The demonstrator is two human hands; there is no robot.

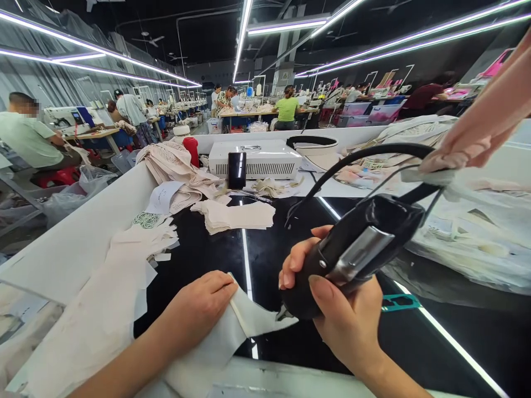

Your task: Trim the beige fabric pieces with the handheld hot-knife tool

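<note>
My right hand [348,309] is wrapped round a black hand-held electric cutter [352,249] with a silver plate on its side. The cutter's small metal tip [284,314] points down and left, at the far corner of a pale fabric piece [257,318]. My left hand [207,301] lies closed on this fabric, its fingers pressed together at a folded edge. The near part of the fabric hangs over the front edge of the glossy black tabletop [274,354]. A black cord [357,157] runs from the cutter's rear, where a pink cloth strip [485,116] is tied.
A stack of cream fabric pieces [236,214], a phone [237,170] and a white machine box [257,157] stand farther back. Fabric heaps [103,298] lie left. A teal template [400,302] and plastic-wrapped bundles [468,243] lie right. Other people work at sewing tables beyond.
</note>
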